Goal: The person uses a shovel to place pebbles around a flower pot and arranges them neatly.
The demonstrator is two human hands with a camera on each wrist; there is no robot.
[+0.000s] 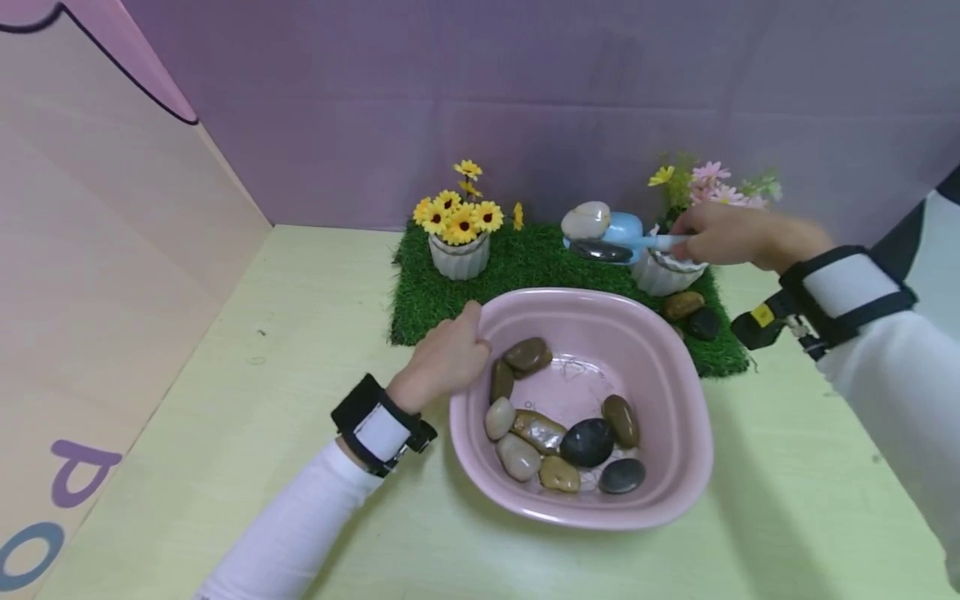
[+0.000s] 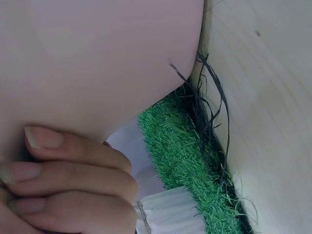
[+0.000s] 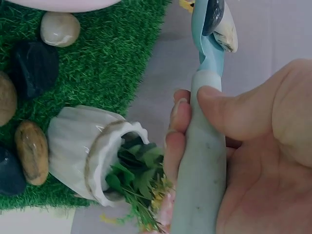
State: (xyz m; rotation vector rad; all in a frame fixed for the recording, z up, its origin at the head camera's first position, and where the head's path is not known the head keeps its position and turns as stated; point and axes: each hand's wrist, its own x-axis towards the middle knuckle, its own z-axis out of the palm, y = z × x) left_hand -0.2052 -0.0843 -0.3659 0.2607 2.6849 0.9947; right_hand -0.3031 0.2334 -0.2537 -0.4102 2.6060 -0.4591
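Observation:
My left hand (image 1: pixel 444 357) grips the left rim of a pink plastic basin (image 1: pixel 693 408), its fingers curled against the outer wall in the left wrist view. Several smooth stones lie inside, among them a black stone (image 1: pixel 588 442) and a brown stone (image 1: pixel 528 356). Beyond the basin's far rim, my right hand (image 1: pixel 723 233) holds a light blue toy shovel (image 1: pixel 624 227), fingers and thumb wrapped round its handle (image 3: pixel 201 161). A whitish stone (image 1: pixel 587 220) and a dark stone (image 1: pixel 600 251) rest on the shovel's blade, above the grass mat.
A green artificial grass mat (image 1: pixel 420 304) lies behind the basin. On it stand a white pot (image 1: pixel 460 257) of yellow flowers and another white pot (image 1: pixel 660 275) with pink flowers. Beside the latter lie several stones, including a brown one (image 1: pixel 683 305). A purple backdrop (image 1: pixel 375 125) rises behind.

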